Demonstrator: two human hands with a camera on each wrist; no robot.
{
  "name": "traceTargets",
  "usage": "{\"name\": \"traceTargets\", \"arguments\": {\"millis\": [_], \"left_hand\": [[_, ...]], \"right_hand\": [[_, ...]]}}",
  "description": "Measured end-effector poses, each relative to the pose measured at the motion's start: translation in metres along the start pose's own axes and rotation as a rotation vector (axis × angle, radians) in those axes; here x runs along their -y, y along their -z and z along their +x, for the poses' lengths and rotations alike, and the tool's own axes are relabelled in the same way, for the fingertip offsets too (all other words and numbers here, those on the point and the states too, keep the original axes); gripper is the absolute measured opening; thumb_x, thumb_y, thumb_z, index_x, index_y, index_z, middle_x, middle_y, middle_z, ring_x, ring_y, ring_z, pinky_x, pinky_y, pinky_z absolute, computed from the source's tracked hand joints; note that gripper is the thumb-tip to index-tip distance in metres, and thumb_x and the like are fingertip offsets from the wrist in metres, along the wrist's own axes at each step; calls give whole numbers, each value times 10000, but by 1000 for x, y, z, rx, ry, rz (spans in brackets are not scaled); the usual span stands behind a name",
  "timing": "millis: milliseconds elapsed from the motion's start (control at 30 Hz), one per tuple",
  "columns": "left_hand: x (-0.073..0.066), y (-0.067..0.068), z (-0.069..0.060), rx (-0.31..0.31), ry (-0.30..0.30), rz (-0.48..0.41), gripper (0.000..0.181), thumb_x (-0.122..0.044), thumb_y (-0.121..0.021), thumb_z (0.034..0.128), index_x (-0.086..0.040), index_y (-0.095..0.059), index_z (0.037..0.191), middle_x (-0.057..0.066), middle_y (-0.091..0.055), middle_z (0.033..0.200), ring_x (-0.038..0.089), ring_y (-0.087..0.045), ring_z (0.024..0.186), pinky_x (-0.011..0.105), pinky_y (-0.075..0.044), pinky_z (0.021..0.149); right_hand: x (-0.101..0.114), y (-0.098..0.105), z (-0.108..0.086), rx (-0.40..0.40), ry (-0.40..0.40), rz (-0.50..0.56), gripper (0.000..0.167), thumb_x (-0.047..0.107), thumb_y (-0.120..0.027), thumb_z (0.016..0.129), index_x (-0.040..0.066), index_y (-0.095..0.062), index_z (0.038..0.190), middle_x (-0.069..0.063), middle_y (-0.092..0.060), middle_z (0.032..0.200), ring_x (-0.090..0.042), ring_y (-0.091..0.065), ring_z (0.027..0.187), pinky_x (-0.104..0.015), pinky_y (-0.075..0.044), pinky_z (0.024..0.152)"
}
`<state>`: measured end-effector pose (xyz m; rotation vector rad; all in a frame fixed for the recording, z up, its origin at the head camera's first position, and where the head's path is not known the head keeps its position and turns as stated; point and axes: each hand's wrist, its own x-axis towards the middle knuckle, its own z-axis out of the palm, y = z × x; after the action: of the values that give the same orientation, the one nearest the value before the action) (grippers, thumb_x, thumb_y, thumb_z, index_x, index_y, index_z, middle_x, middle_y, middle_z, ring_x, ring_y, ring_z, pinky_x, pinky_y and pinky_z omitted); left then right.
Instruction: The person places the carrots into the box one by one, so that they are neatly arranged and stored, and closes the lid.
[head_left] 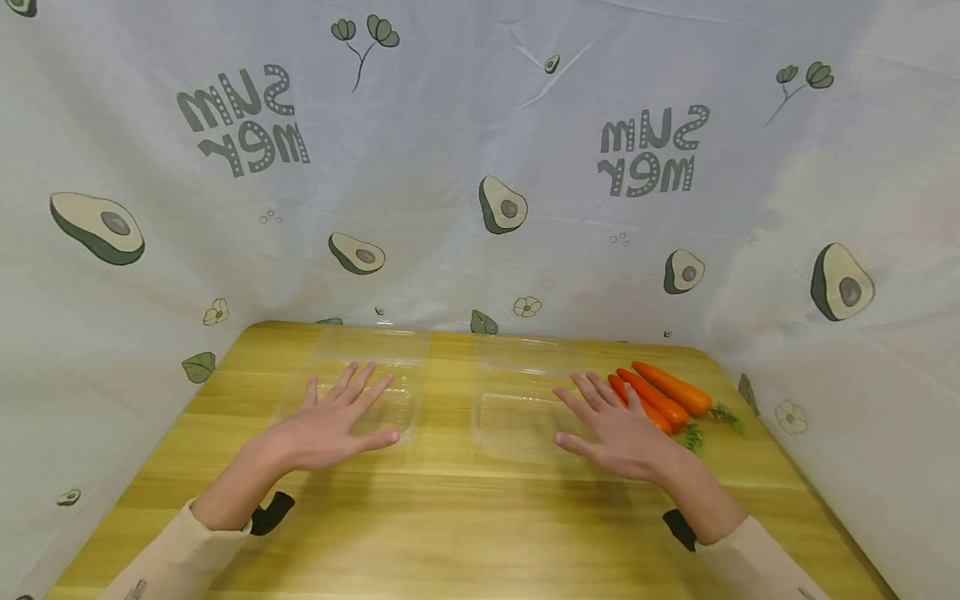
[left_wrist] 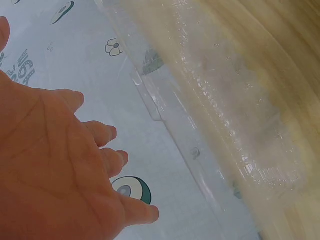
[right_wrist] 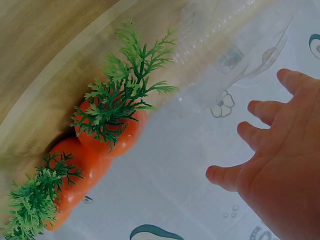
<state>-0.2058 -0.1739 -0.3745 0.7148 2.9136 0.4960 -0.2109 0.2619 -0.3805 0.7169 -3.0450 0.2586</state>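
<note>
Carrots [head_left: 656, 402] lie on the table [head_left: 450, 533] at two o'clock from the spread right hand [head_left: 621, 435], one box [head_left: 517, 417] at its ten o'clock, another [head_left: 407, 405] at the similarly spread left hand's [head_left: 326, 427] one o'clock.

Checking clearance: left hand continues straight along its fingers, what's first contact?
Likely the far side of the left clear container; height is unclear, so the left hand may pass over it and meet the patterned curtain.
</note>
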Motion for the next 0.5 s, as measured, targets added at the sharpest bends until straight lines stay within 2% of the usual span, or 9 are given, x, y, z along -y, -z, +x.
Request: {"name": "traceTargets", "arguments": {"millis": [233, 400, 500], "left_hand": [[-4, 5, -3, -31, -8, 36, 876, -721, -424, 957, -264, -113, 1636, 115, 23, 1697, 397, 31, 1553, 805, 76, 1070], [-6, 4, -4, -19, 0, 15, 882, -758, -405, 940, -314, -85, 1632, 83, 47, 1699, 357, 57, 1560, 789, 77, 1087], [-4, 2, -8, -33, 6, 13, 881, -755, -409, 941, -298, -112, 1633, 99, 28, 1699, 370, 47, 1558, 783, 68, 1095]], "right_hand": [[0, 0, 1, -1, -5, 2, 790, 645, -509, 961, 222, -310, 1599, -148, -151, 1682, -430, -106, 1539, -747, 17, 1128], [1, -7, 0, 34, 44, -42, 865, 686, -589, 894, 238, -336, 1589, -164, -168, 1676, -438, -110, 1536, -791, -50, 1098], [0, -13, -1, 53, 74, -81, 871, 631, -672, 869, 235, -359, 1579, -173, -193, 1668, -442, -131, 1531, -810, -112, 1075]]}}
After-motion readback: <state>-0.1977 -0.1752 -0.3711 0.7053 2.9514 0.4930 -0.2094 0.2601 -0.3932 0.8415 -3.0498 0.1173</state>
